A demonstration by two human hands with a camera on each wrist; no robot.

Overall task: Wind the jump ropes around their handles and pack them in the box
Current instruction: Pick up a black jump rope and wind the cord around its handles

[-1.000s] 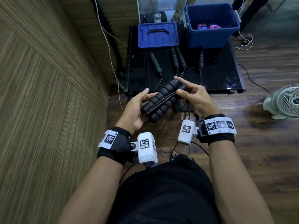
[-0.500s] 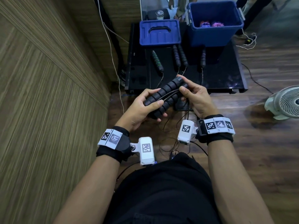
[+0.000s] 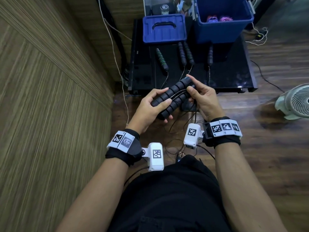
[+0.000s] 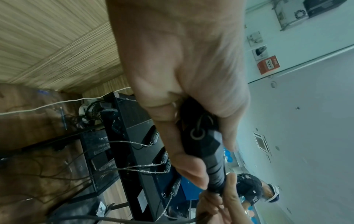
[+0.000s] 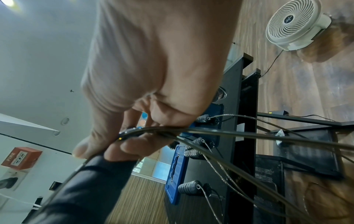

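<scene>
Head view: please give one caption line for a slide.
Left hand grips paired black handles; right hand pinches the cord against them.

place: office-like indoor room | signs: fire alarm box point(image 5: 20, 157) on white wall | wood floor point(image 3: 275, 148) | floor fan point(image 3: 294, 102) | low black worktop point(image 3: 234, 76)

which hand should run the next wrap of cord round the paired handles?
Right, probably. The right hand already pinches the cord at the far end of the handles, while the left hand grips both handles and steadies them.
</scene>
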